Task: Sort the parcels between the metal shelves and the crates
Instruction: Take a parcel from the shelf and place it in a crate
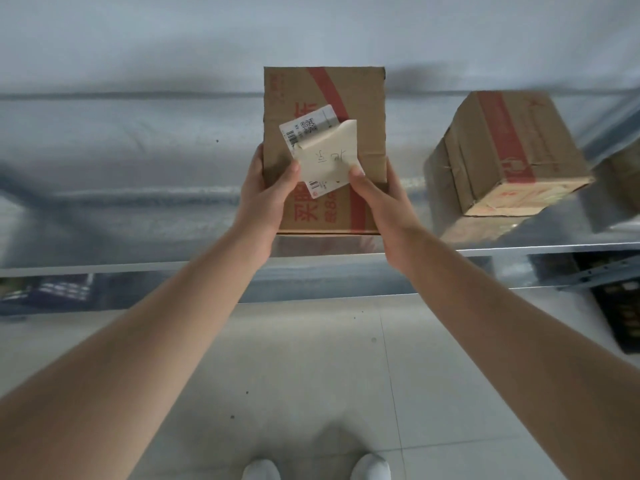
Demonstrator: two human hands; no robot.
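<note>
Two hands clamping box (346,98) at shelf (138,168) front edge. We're curling fingers (257,161) round its sides, left hand (266,192) and right hand (377,202) thumbs pressing half-peeled label (332,157). Risks: label tearing off; box tipping floorward if we're releasing early.

A grey metal shelf (138,161) carries a taped cardboard box (502,150) lying askew toward its right, with a further box (623,174) just beyond at the frame's edge. A labelled parcel (367,98) sits at the shelf's front, centre; whether it rests on the metal cannot be told. Pale floor tiles (311,358) lie below.
</note>
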